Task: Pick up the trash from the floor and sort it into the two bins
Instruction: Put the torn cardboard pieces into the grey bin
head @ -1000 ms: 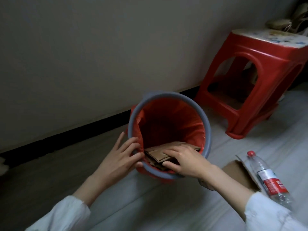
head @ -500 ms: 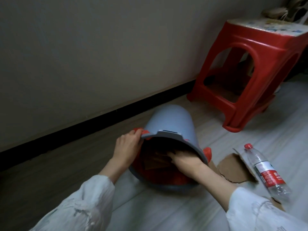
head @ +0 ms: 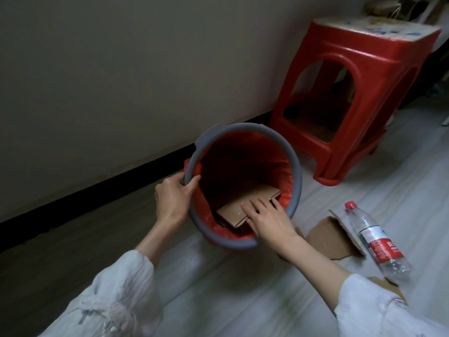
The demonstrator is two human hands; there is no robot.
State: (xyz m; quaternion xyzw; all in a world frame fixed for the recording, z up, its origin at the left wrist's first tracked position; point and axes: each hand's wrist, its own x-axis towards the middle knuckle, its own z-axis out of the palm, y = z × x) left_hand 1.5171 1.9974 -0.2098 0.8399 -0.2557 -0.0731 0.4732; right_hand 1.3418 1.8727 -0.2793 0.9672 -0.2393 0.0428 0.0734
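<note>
I could read nothing: the bottle (head: 374,239) wore a red label (head: 382,248) with white characters too blurred for me to make out.

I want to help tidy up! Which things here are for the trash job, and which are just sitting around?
For the job:
bin
cardboard in the bin
cardboard on the floor
bottle
left hand
right hand

Just around:
stool

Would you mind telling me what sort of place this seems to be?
Probably a room in a home. A plain wall with a dark skirting strip meets a pale floor, a red plastic stool stands against the wall, and a small grey bin with a red liner sits beside it.
</note>
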